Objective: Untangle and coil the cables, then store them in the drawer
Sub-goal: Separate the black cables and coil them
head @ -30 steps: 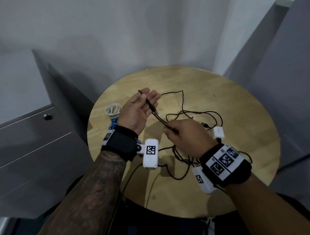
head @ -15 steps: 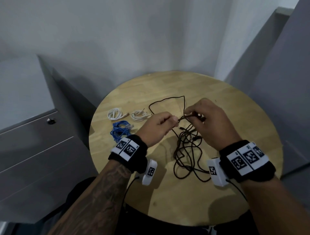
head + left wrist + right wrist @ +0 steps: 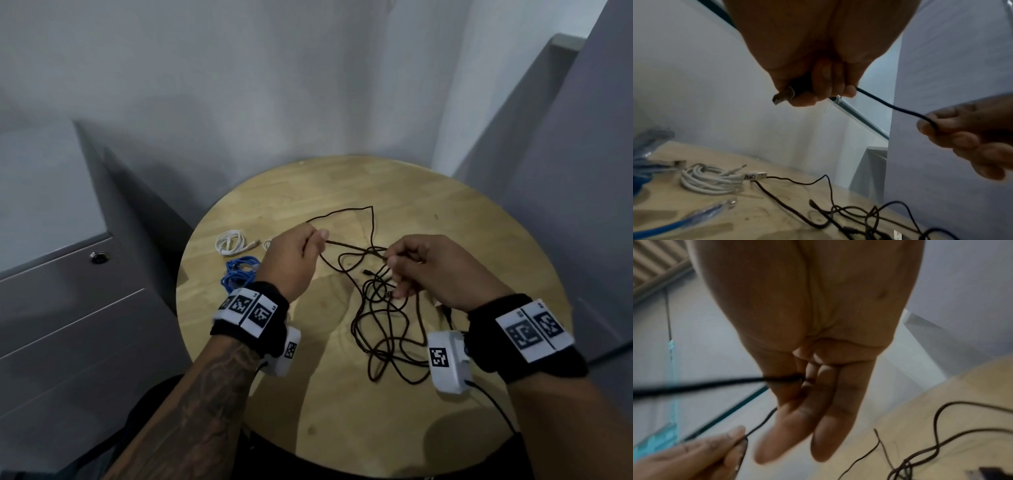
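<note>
On the left of the round wooden bench point(image 3: 445, 212) stands a grey drawer cabinet point(image 3: 68, 325) with a round lock point(image 3: 99, 257) on its upper front, both drawers closed. Across the middle of the bench sprawls a tangled black cable point(image 3: 383, 329), its loops heaped between the two forearms and one thin strand running off toward the far edge. Above that heap, the right hand point(image 3: 442, 270) pinches a strand of the black cable between thumb and forefinger, the other fingers hanging looser, though the right wrist view is blurred and the exact grip is hard to read. The left hand point(image 3: 291, 260) has its fingers curled round the same cable, with a metal USB plug point(image 3: 780, 98) sticking out of the fist on the side away from the right hand; a short stretch of cable runs between the two hands. Near the left hand lie a bundled blue cable point(image 3: 239, 274), a coiled white cable point(image 3: 230, 242), and a second white coil point(image 3: 711, 180) just beside it.
</note>
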`<state>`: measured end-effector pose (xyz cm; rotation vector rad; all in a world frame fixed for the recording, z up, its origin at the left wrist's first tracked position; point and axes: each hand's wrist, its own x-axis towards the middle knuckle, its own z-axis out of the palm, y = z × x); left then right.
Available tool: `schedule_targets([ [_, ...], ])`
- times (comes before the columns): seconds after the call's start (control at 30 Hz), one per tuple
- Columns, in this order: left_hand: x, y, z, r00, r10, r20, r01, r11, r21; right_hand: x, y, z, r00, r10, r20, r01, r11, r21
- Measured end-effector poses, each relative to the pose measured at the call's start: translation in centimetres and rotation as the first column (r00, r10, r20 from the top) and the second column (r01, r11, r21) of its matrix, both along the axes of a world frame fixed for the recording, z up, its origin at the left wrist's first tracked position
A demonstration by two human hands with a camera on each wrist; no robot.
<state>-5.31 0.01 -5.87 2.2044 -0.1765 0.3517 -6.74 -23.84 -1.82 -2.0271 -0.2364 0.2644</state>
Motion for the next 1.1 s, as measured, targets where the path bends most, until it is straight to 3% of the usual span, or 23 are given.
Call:
schedule_targets([
  [0.1,-0.6,-0.8,0.1,0.974,-0.167,-0.152,0.171,0.985,0.012,0.6,-0.4,-0.3,0.985,-0.124,0.121,0.136,0.986,-0.093],
  [0.17,-1.1,-1.6,0.4,0.897,-0.321,-0.305,0.256,0.937,-0.236,1.1,-0.8,-0.7,0.966,-0.2,0.167,0.211,0.976,-0.054],
  [0.2,-1.3,-2.0,0.5,0.831,-0.418,-0.367,0.247,0.869,-0.429,1.2,-0.8,-1.0,0.955,-0.232,0.186,0.242,0.97,-0.033],
  [0.23,-1.4,-2.4,0.8,0.754,-0.532,-0.385,0.204,0.747,-0.633,1.3,-0.6,-1.3,0.945,-0.257,0.201,0.267,0.964,-0.022],
  [0.3,-1.7,-2.7,1.7,0.637,-0.729,-0.249,0.073,0.378,-0.923,1.1,0.2,-2.1,0.947,-0.249,0.203,0.264,0.963,-0.052],
  [0.37,-1.5,-2.6,2.3,0.655,-0.754,-0.054,-0.002,0.069,-0.998,0.5,1.6,-2.6,0.985,-0.117,0.124,0.131,0.984,-0.119],
  [0.4,-1.5,-2.4,2.6,0.693,-0.72,-0.01,-0.025,-0.01,-1.0,0.1,2.3,-2.8,0.997,-0.024,0.075,0.034,0.991,-0.129],
  [0.43,-1.3,-2.2,2.6,0.741,-0.671,-0.003,-0.04,-0.04,-0.998,-0.4,3.1,-2.9,0.997,0.063,0.042,-0.057,0.99,-0.127],
  [0.53,-1.0,-1.5,2.0,0.879,-0.475,-0.053,-0.042,0.034,-0.999,-1.5,4.6,-2.2,0.978,0.207,0.012,-0.204,0.971,-0.125],
  [0.6,-0.8,-1.3,1.6,0.92,-0.387,-0.064,-0.044,0.06,-0.997,-2.0,4.9,-1.5,0.967,0.255,0.01,-0.252,0.958,-0.136],
  [0.67,-0.8,-1.5,1.2,0.944,-0.319,-0.089,-0.042,0.152,-0.987,-2.3,4.8,-1.0,0.959,0.282,-0.01,-0.281,0.95,-0.135],
  [0.73,-0.9,-2.2,0.9,0.972,-0.223,-0.078,0.014,0.382,-0.924,-2.5,4.5,-0.5,0.956,0.292,-0.001,-0.288,0.942,-0.174],
  [0.8,-1.1,-2.8,0.4,0.993,-0.119,-0.02,0.071,0.71,-0.7,-2.5,4.1,0.1,0.959,0.265,0.1,-0.238,0.946,-0.218],
  [0.83,-1.2,-3.0,0.3,0.994,-0.108,0.004,0.093,0.828,-0.553,-2.5,4.0,0.5,0.961,0.217,0.17,-0.185,0.965,-0.184],
  [0.87,-1.3,-3.1,0.3,0.991,-0.137,0.012,0.129,0.892,-0.432,-2.3,3.9,1.0,0.965,0.141,0.22,-0.122,0.988,-0.097],
  [0.9,-1.4,-3.2,0.6,0.982,-0.189,-0.005,0.174,0.916,-0.36,-2.1,3.7,1.3,0.969,0.053,0.24,-0.059,0.998,0.019],
  [0.97,-1.6,-3.4,1.3,0.951,-0.299,-0.076,0.254,0.899,-0.357,-1.7,3.2,1.8,0.964,-0.096,0.247,0.039,0.973,0.228],
  [1.1,-2.2,-3.8,2.4,0.853,-0.478,-0.208,0.333,0.807,-0.487,-0.7,2.8,1.3,0.914,-0.256,0.315,0.151,0.934,0.323],
])
